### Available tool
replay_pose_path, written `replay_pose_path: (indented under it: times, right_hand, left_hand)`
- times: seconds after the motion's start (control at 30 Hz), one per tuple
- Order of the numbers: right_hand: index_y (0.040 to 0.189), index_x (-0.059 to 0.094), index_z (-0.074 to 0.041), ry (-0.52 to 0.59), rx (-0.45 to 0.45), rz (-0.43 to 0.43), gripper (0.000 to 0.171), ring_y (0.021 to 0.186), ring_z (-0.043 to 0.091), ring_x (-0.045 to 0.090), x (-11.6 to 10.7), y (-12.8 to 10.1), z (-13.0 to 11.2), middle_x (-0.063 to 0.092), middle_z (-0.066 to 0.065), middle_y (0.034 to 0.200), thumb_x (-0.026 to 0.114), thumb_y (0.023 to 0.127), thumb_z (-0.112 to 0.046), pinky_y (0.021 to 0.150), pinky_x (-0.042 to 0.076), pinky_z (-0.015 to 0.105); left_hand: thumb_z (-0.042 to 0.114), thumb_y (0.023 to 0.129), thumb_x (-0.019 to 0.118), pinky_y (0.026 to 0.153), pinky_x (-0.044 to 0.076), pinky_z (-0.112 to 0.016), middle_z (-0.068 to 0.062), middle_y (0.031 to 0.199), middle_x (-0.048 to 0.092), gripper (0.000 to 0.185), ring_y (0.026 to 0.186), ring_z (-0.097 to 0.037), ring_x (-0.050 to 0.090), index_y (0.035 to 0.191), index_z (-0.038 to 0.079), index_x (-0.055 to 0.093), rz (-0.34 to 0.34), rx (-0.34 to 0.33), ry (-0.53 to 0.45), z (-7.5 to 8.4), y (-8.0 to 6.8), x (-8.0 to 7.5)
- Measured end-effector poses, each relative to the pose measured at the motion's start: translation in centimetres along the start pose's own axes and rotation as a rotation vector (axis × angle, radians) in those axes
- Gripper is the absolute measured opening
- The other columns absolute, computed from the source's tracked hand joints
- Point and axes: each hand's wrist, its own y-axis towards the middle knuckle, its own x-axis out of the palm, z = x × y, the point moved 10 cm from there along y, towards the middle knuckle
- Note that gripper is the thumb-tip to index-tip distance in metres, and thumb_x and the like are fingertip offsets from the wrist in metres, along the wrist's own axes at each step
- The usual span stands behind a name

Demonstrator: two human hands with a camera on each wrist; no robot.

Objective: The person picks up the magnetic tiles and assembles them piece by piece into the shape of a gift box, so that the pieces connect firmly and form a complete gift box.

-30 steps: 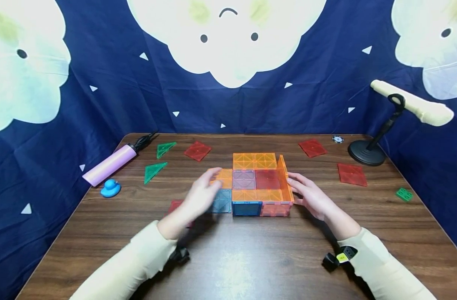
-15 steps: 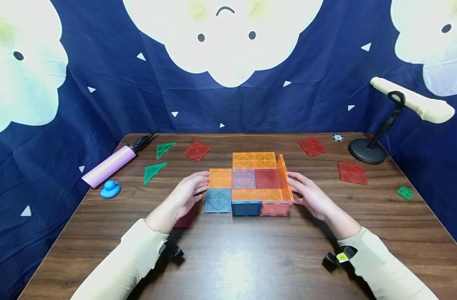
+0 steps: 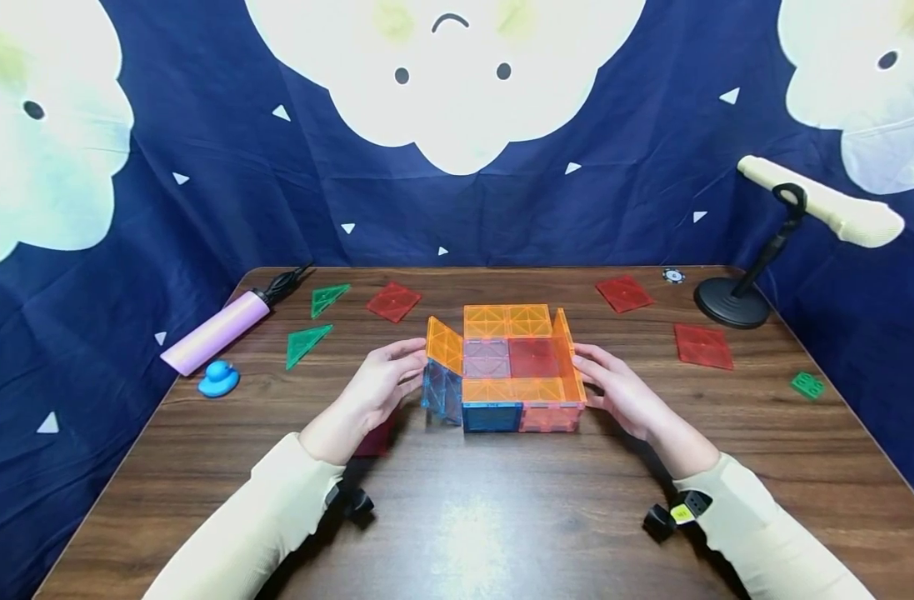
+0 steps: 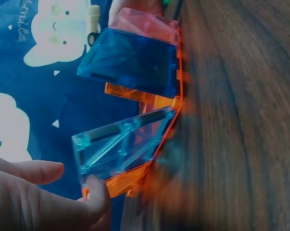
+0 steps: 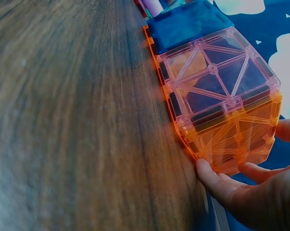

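Note:
A partly walled build of translucent magnetic tiles sits mid-table in the head view. Its floor includes a purple tile (image 3: 486, 358) and a red tile (image 3: 533, 358). A dark blue tile (image 3: 492, 417) and a pink tile (image 3: 550, 417) stand along the front. On the left side, an orange tile (image 3: 444, 346) and a lighter blue tile (image 3: 442, 392) tilt upward. My left hand (image 3: 370, 392) presses against their outer edge, thumb at the blue tile's corner in the left wrist view. My right hand (image 3: 621, 392) rests fingertips against the upright orange wall (image 3: 567, 358) on the right.
A dark red tile (image 3: 374, 438) lies partly under my left hand. Red squares (image 3: 625, 294), green triangles (image 3: 307, 343), a blue rubber duck (image 3: 219, 378) and a lilac pump (image 3: 217, 333) lie around. At back right is a black stand (image 3: 734, 302); a green brick (image 3: 807, 384) sits nearby.
My left hand moved from over the left tiles to their outer edge. The orange and light blue tiles went from flat to tilted up. My right hand stayed at the right wall.

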Motion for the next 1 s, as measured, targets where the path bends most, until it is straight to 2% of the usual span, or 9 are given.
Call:
replay_pose_path:
  times: [0.17,0.4,0.57,0.73,1.0]
  right_hand:
    - [0.160,0.021,-0.001,-0.001,0.000,-0.001,0.065,0.143,0.043,0.034,0.1,0.1,0.0,0.029,0.026,0.160,0.042,0.110,-0.038,0.107,0.044,0.049]
    - [0.160,0.022,-0.001,-0.002,0.007,0.012,0.066,0.142,0.042,0.036,-0.1,0.1,0.0,0.031,0.026,0.159,0.043,0.110,-0.038,0.101,0.049,0.041]
    - [0.159,0.022,-0.001,-0.006,0.010,0.018,0.065,0.142,0.042,0.035,-0.2,0.2,0.0,0.030,0.026,0.159,0.043,0.110,-0.038,0.101,0.049,0.041]
    - [0.159,0.022,-0.001,-0.008,0.009,0.021,0.065,0.142,0.042,0.036,-0.2,0.3,0.1,0.031,0.027,0.158,0.043,0.110,-0.038,0.100,0.049,0.040]
    - [0.160,0.022,-0.002,-0.016,0.027,0.019,0.066,0.141,0.041,0.038,-0.4,0.4,0.1,0.031,0.025,0.159,0.044,0.109,-0.038,0.099,0.050,0.038]
  left_hand:
    - [-0.003,0.102,0.053,0.113,0.036,-0.049,-0.027,0.142,0.051,0.051,0.112,-0.018,0.059,0.151,-0.008,0.039,-0.033,-0.031,0.012,-0.8,0.3,0.5]
    - [0.006,0.102,0.058,0.107,0.043,-0.051,-0.025,0.140,0.053,0.054,0.114,-0.025,0.061,0.152,-0.003,0.039,-0.058,-0.082,0.032,-1.3,0.5,1.6]
    - [0.013,0.104,0.057,0.105,0.045,-0.052,-0.027,0.145,0.050,0.056,0.127,-0.035,0.053,0.155,0.000,0.037,-0.093,-0.138,0.046,-2.0,0.5,2.8]
    - [0.016,0.105,0.056,0.104,0.044,-0.058,-0.029,0.146,0.048,0.059,0.135,-0.041,0.047,0.156,-0.002,0.032,-0.139,-0.151,0.048,-2.3,0.4,3.8]
    - [0.019,0.104,0.055,0.101,0.046,-0.060,-0.028,0.145,0.048,0.060,0.134,-0.040,0.046,0.155,-0.002,0.032,-0.116,-0.178,0.061,-2.9,0.0,4.2]
